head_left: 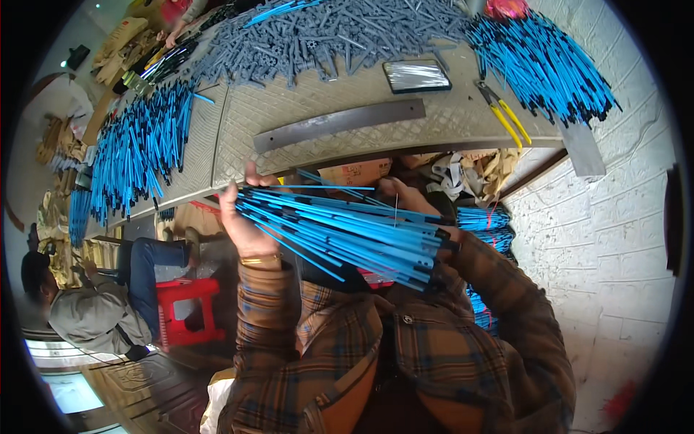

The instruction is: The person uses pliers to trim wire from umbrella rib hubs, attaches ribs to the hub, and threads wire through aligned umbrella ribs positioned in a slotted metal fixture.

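Observation:
A thick bundle of thin blue rods with black ends (347, 224) lies crosswise in front of my body, above the table's near edge. My left hand (249, 220) holds its left end, the palm against the rod tips and the fingers partly hidden behind them. At the other end my right hand (408, 199) grips the bundle from behind, with most of its fingers covered by the rods. A few rods stick out at an angle from the rest, along the top and the lower left.
On the table (238, 116) lie a curved dark metal strip (340, 124), a plastic-wrapped box (416, 75), yellow-handled pliers (506, 116) and a heap of grey plastic parts (325, 36). Blue rod piles stand left (141, 145) and right (542, 65). A seated person (108, 304) is at left.

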### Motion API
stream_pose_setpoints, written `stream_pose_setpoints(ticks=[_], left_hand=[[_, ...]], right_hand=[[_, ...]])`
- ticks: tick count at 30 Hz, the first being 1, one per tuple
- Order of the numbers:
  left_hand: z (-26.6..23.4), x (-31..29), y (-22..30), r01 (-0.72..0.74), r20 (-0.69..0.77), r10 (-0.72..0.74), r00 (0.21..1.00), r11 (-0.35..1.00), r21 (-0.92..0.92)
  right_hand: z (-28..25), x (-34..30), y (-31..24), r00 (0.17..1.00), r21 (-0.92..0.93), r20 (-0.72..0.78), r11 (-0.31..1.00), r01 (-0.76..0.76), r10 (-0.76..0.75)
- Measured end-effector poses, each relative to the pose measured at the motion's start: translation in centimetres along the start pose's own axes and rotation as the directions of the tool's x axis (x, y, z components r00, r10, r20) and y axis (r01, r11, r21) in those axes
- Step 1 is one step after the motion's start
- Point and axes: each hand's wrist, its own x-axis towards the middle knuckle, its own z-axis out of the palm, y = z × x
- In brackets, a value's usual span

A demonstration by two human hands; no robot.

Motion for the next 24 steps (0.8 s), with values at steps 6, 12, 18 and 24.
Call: stream_pose_setpoints(ticks=[6,12,18,24], left_hand=[[-4.7,-2.5,-4.5,0.092,-0.163,-0.075,0.984,0.991,0.1],[-6.9,-4.7,-7.1,0.206,-0.287,-0.161,0.944,0.969,0.135],[-2.1,-6.8,-4.2,0.194,0.05,-0.305,0.951,0.713,0.673],[4.3,-6.8,-1.4,0.434,-0.001,-0.706,0.708,0.434,0.789]], right_hand=[[2.9,1.2,-0.4,0.951,0.239,-0.07,0.921,0.308,-0.3],[1.3,0.9,-4.0,0.859,0.087,0.059,0.86,0.503,-0.509],[0.8,-0.2,-5.0,0.904,0.184,0.36,0.967,0.174,-0.231],[2.2,-0.3,-4.8,0.844,0.121,0.524,0.991,0.06,-0.115]])
